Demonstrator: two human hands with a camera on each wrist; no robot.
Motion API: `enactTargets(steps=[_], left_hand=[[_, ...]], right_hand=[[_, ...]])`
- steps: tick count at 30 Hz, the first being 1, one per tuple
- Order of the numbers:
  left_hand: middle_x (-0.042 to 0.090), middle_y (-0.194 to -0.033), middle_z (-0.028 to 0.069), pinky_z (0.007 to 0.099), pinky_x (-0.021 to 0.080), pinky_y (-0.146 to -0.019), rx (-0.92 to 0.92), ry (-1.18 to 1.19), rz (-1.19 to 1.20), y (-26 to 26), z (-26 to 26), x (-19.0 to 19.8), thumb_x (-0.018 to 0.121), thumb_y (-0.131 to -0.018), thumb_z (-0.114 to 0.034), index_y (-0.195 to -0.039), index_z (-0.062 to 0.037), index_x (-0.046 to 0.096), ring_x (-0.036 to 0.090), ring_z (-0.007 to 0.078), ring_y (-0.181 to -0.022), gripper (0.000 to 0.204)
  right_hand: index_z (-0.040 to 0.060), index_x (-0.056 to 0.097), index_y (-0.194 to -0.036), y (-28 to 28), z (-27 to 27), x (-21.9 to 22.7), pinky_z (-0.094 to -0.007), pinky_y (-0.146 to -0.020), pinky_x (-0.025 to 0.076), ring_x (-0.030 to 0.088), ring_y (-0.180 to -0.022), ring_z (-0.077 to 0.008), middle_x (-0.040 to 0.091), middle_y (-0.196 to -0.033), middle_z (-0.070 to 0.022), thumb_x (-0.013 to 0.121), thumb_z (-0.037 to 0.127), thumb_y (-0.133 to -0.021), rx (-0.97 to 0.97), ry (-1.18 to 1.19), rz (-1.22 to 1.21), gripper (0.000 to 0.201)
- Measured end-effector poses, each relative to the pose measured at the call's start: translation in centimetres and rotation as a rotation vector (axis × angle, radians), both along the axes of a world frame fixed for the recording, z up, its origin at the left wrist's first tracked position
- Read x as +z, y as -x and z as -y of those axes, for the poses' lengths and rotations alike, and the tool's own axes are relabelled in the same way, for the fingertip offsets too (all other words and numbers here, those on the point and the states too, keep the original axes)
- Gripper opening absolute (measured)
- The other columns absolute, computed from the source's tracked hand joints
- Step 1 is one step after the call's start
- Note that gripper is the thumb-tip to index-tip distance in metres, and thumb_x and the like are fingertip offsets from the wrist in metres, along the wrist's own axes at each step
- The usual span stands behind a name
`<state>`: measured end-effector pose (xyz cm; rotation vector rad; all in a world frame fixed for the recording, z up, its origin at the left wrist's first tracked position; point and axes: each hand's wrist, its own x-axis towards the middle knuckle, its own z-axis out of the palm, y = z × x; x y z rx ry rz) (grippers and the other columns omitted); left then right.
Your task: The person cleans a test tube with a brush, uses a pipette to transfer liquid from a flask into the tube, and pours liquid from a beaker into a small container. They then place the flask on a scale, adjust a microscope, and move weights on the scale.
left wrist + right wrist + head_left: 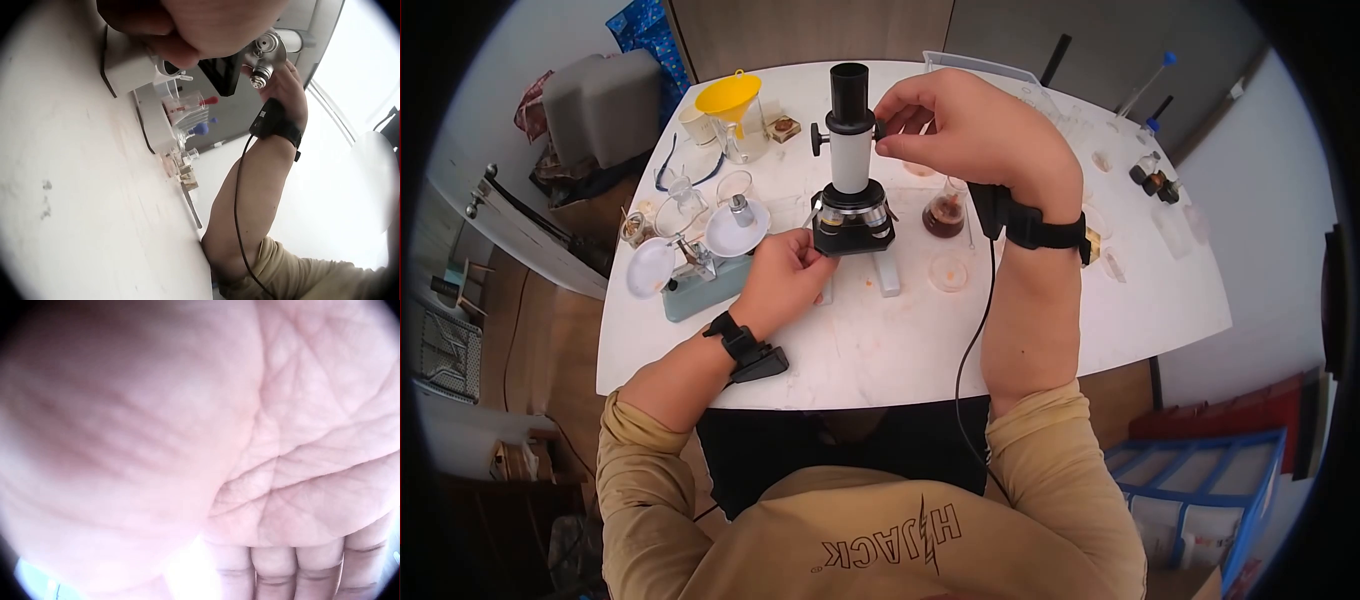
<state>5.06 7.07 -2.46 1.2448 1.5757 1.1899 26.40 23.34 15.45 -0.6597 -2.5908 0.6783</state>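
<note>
A white and black microscope [850, 160] stands upright mid-table, with its objectives [852, 215] above a black stage [853, 241]. My right hand [990, 125] pinches the focus knob [880, 130] on the right of the tube. Its palm fills the right wrist view, hiding the knob there. Low on the left side, my left hand [778, 282] grips the microscope at the stage's near left corner, fingers curled under. In the left wrist view those fingers [181, 53] are close by the stage's dark underside [222, 78] and the white base [128, 65]; their exact hold is partly hidden.
A balance [710, 285] with white pans stands left, close to my left forearm. Behind it are a yellow funnel [728, 95] in a beaker and safety glasses [670, 165]. Right of the microscope are a flask of dark liquid [944, 214] and a petri dish [949, 271].
</note>
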Motion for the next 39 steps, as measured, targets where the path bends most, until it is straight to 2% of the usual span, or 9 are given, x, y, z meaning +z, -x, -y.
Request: enactTargets(steps=[14,17,22,26,29,31,32,34,39], left_hand=[[0.066,-0.071,-0.0014,0.0277,0.051,-0.053,0.003,0.004,-0.012,-0.4,0.1,0.7,0.081,-0.103,-0.015,-0.091,0.003,0.071,0.064,0.0065,-0.058,0.024],[0.066,-0.071,-0.0016,0.0277,0.051,-0.053,0.007,0.025,-0.049,-0.7,0.2,1.2,0.082,-0.102,-0.015,-0.093,0.0033,0.072,0.064,0.0066,-0.058,0.023],[0.067,-0.072,-0.0015,0.0281,0.051,-0.054,0.016,0.028,-0.052,-0.8,0.1,1.3,0.082,-0.102,-0.015,-0.094,0.0039,0.073,0.064,0.0063,-0.058,0.023],[0.067,-0.071,-0.0019,0.0279,0.051,-0.053,0.026,0.033,-0.056,-0.6,0.2,0.9,0.082,-0.102,-0.015,-0.094,0.0036,0.073,0.063,0.006,-0.058,0.023],[0.067,-0.072,-0.0023,0.0272,0.051,-0.053,0.014,0.017,-0.039,-0.4,0.3,0.1,0.082,-0.103,-0.016,-0.095,0.003,0.073,0.062,0.0055,-0.057,0.023],[0.067,-0.077,-0.005,0.0253,0.048,-0.051,0.017,0.031,-0.055,-0.3,0.1,0.0,0.082,-0.104,-0.018,-0.113,0.003,0.079,0.058,0.0029,-0.059,0.023],[0.067,-0.077,-0.005,0.0253,0.048,-0.051,0.018,0.025,-0.059,-0.2,0.1,0.2,0.082,-0.104,-0.018,-0.113,0.003,0.079,0.058,0.0029,-0.059,0.023],[0.066,-0.073,-0.0031,0.0262,0.051,-0.053,0.011,0.02,-0.023,-0.4,0.2,0.4,0.083,-0.104,-0.018,-0.097,0.0018,0.072,0.061,0.0043,-0.058,0.024],[0.066,-0.073,-0.0037,0.0259,0.05,-0.053,0.005,0.019,-0.011,-0.5,0.3,0.6,0.083,-0.104,-0.019,-0.097,0.0015,0.073,0.06,0.0035,-0.06,0.024]], right_hand=[[-0.0072,0.08,-0.12,0.3,0.7,0.9,-0.0312,-0.078,0.06,0.076,-0.084,-0.0149,0.084,-0.096,-0.0112,0.084,0.013,-0.1,-0.044,0.013,0.051,0.029],[-0.0065,0.08,-0.123,0.2,0.1,0.4,-0.0314,-0.075,0.059,0.074,-0.082,-0.0139,0.084,-0.095,-0.0099,0.083,0.015,-0.101,-0.003,0.049,0.02,0.031],[-0.0011,0.082,-0.127,-0.2,1.5,1.8,-0.0304,-0.07,0.054,0.066,-0.075,-0.0131,0.082,-0.091,-0.0075,0.079,0.027,-0.106,-0.08,0.075,0.131,0.035],[0.0009,0.082,-0.128,-0.2,1.2,1.7,-0.0293,-0.07,0.054,0.066,-0.076,-0.0124,0.08,-0.09,-0.0073,0.077,0.03,-0.108,-0.108,0.103,0.155,0.036],[-0.001,0.081,-0.127,-0.3,0.1,0.3,-0.0297,-0.073,0.056,0.07,-0.081,-0.012,0.08,-0.091,-0.0065,0.081,0.024,-0.104,-0.055,0.083,0.092,0.034],[-0.0031,0.08,-0.125,-0.1,-0.6,-0.1,-0.0303,-0.077,0.059,0.073,-0.086,-0.0122,0.081,-0.094,-0.0064,0.085,0.016,-0.099,0.057,0.04,-0.065,0.032],[-0.0031,0.08,-0.125,-0.1,-0.9,-0.1,-0.0303,-0.077,0.059,0.073,-0.086,-0.0122,0.081,-0.094,-0.0064,0.085,0.016,-0.099,0.058,0.034,-0.069,0.032],[-0.0048,0.078,-0.122,-0.1,-0.5,0.2,-0.0307,-0.08,0.061,0.075,-0.089,-0.0131,0.082,-0.097,-0.0068,0.087,0.01,-0.095,0.038,0.058,-0.044,0.032],[-0.0055,0.078,-0.122,0.1,-0.1,0.5,-0.0308,-0.081,0.061,0.075,-0.088,-0.014,0.083,-0.099,-0.0079,0.085,0.01,-0.097,0.019,0.093,-0.016,0.03]])
